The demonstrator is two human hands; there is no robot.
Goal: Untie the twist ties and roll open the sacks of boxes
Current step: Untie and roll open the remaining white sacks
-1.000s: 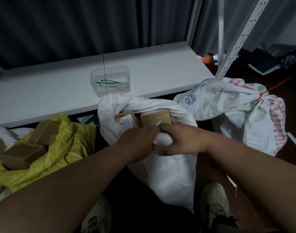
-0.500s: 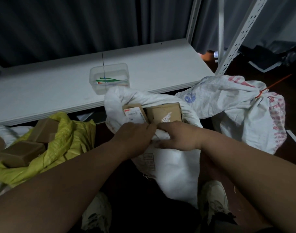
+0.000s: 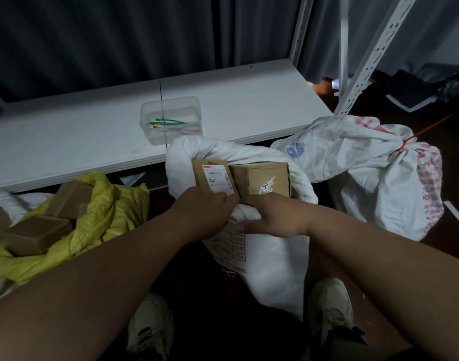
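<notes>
Rolling down the white sack's near rim at frame centre, the left hand and right hand grip bunched fabric; tugging unevenly could tip its two boxes out.

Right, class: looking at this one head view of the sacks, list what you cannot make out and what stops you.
- Fingertips of the left hand and right hand: tucked into the white sack rim.
- Box label text: too small.
- Boxes deeper in the sack: hidden by fabric.
- Yellow sack: cut off by the left edge.
- Red tie knot on the tied sack: too small.
</notes>
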